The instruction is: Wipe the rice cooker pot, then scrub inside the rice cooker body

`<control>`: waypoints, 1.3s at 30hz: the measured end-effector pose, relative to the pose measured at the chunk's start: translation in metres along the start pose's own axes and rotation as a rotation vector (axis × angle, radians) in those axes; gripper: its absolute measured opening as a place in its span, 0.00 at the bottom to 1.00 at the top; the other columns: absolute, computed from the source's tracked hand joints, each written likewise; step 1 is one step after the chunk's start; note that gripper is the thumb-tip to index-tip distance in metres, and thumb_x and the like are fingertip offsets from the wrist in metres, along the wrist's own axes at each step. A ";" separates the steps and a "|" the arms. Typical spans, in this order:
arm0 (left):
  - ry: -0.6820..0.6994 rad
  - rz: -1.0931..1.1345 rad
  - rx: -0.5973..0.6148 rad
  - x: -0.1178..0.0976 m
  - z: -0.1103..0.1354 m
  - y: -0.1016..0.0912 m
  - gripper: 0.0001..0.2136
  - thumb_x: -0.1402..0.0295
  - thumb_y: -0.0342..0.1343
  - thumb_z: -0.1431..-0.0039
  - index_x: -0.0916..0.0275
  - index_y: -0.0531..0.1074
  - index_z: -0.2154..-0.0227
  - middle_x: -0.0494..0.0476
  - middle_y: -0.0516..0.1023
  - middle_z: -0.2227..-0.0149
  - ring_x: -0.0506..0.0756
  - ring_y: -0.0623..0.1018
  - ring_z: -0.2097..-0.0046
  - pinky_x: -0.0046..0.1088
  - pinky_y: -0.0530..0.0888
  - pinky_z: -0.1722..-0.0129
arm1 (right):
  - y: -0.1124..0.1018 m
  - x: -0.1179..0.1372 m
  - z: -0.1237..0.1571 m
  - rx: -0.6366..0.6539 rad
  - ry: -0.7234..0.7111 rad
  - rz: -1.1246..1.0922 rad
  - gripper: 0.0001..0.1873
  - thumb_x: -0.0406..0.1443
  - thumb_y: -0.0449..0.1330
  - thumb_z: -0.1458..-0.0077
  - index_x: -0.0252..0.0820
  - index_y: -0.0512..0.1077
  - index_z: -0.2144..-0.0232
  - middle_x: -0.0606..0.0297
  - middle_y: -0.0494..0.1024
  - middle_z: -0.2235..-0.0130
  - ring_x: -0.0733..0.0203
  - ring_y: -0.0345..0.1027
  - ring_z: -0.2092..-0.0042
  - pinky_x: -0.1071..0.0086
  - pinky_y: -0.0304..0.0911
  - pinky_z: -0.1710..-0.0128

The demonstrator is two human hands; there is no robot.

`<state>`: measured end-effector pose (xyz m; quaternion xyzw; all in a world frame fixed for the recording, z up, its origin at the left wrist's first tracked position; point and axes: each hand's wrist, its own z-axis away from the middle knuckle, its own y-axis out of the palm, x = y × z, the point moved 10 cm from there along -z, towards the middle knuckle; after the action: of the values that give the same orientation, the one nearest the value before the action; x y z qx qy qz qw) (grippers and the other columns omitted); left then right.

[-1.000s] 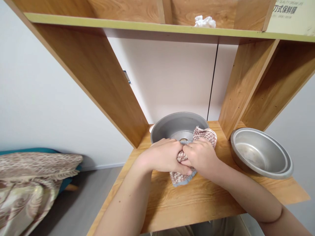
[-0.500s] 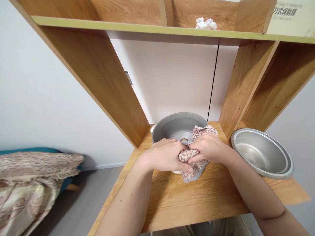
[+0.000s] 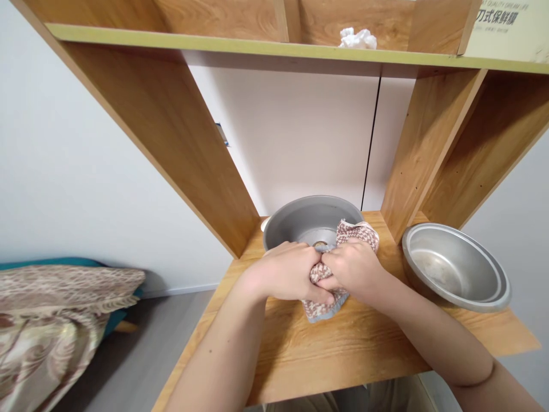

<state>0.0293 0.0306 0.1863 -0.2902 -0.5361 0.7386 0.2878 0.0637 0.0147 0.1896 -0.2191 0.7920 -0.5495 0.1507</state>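
Observation:
A brown-and-white patterned cloth with a grey edge is bunched between my two hands at the near rim of a round grey pot. My left hand is closed at the pot's front left, its thumb over the cloth; what its fingers press on inside the rim is hidden. My right hand is closed on the cloth, its knuckles touching my left hand. Part of the cloth hangs below the hands and part stands up over the right rim. The pot's grey inside shows a small brass-coloured round part at the bottom.
A silver metal inner pot stands to the right on the wooden desk. Wooden uprights flank the pots, and a shelf above bears crumpled white tissue and a box. A cloth-covered teal seat is at lower left.
My right hand has moved slightly left, up against my left hand. The hanging end of the cloth has shifted left. My left hand stays in nearly the same place.

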 end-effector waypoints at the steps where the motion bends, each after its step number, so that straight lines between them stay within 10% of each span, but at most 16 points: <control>1: -0.001 0.002 0.002 0.000 0.000 0.000 0.20 0.43 0.62 0.57 0.56 0.75 0.76 0.48 0.78 0.76 0.54 0.76 0.72 0.30 0.61 0.74 | 0.000 0.000 0.000 -0.002 -0.003 -0.004 0.18 0.48 0.68 0.50 0.39 0.77 0.76 0.61 0.80 0.75 0.58 0.70 0.73 0.64 0.51 0.68; 11: 0.010 0.022 -0.012 0.001 0.001 -0.001 0.20 0.44 0.60 0.54 0.55 0.76 0.71 0.49 0.75 0.78 0.54 0.75 0.72 0.30 0.58 0.75 | -0.010 -0.019 0.004 0.088 -0.160 -0.049 0.26 0.57 0.66 0.51 0.40 0.76 0.77 0.66 0.77 0.77 0.64 0.64 0.75 0.66 0.39 0.74; 20: -0.011 0.000 0.014 0.001 0.000 0.002 0.19 0.44 0.62 0.57 0.56 0.73 0.78 0.48 0.76 0.78 0.54 0.74 0.74 0.31 0.61 0.74 | -0.001 0.002 0.000 -0.006 -0.019 -0.009 0.18 0.48 0.67 0.50 0.38 0.78 0.74 0.61 0.79 0.75 0.57 0.70 0.72 0.65 0.53 0.67; 31: -0.007 0.022 0.002 0.001 0.000 0.001 0.21 0.41 0.59 0.55 0.55 0.77 0.70 0.50 0.76 0.76 0.55 0.74 0.72 0.30 0.59 0.74 | -0.011 -0.022 0.003 0.140 -0.114 -0.065 0.26 0.58 0.67 0.54 0.40 0.77 0.76 0.66 0.77 0.77 0.63 0.63 0.75 0.67 0.41 0.74; 39: -0.013 -0.012 0.015 0.000 0.001 0.002 0.19 0.44 0.60 0.56 0.56 0.74 0.77 0.49 0.76 0.77 0.54 0.74 0.73 0.30 0.60 0.74 | -0.002 -0.003 0.000 0.041 -0.006 0.007 0.17 0.48 0.69 0.52 0.38 0.78 0.74 0.60 0.80 0.74 0.58 0.69 0.73 0.65 0.52 0.69</control>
<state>0.0280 0.0294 0.1843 -0.2801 -0.5339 0.7429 0.2909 0.0668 0.0154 0.1917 -0.2148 0.7808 -0.5646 0.1594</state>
